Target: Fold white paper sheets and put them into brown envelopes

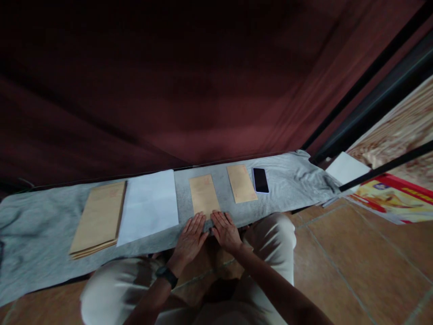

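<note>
Kraft envelope [204, 192], near edge under flat, unclenched left hand [191, 237] and right hand [226, 230]; bare cloth [223, 193] alongside; red print [207, 181] illegible.

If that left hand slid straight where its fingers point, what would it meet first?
The left hand would likely meet the small, tan, rectangular paper envelope right ahead first, perhaps touching it now.

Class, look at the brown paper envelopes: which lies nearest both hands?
The small rectangular brown paper envelope at the fingertips of the left hand and right hand; the other small envelope lies farther right, and the large stacked envelopes lie far left.
</note>
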`<state>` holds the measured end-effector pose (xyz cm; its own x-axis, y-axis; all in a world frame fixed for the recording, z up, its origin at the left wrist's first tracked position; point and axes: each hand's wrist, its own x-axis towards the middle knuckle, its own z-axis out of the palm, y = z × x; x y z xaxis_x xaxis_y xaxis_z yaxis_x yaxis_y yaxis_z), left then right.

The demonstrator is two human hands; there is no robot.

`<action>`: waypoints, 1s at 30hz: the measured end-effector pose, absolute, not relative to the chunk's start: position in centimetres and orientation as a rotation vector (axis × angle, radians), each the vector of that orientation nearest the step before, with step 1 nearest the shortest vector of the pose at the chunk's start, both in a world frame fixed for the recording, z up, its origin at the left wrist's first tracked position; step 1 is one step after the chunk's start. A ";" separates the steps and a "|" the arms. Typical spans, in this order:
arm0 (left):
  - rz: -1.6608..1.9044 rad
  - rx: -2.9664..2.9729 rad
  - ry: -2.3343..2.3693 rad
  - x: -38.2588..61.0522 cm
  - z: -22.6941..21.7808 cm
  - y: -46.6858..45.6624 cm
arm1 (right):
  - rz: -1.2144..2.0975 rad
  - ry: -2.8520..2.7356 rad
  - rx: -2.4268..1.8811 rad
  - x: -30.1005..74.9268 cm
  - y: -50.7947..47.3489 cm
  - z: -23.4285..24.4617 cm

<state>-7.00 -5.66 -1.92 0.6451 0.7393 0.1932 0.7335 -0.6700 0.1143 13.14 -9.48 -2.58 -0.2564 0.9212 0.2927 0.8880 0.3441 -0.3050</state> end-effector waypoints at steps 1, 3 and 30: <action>0.348 2.826 1.276 -7.1 -1.9 -5.8 | 0.108 -2.187 -1.600 13.4 -9.6 -2.5; 0.354 2.824 1.302 -7.4 -1.8 -6.1 | 0.112 -2.176 -1.611 14.0 -9.8 -2.4; 0.712 1.983 1.768 -4.3 -0.4 -5.8 | 0.033 -2.056 -1.765 11.3 -10.4 -3.2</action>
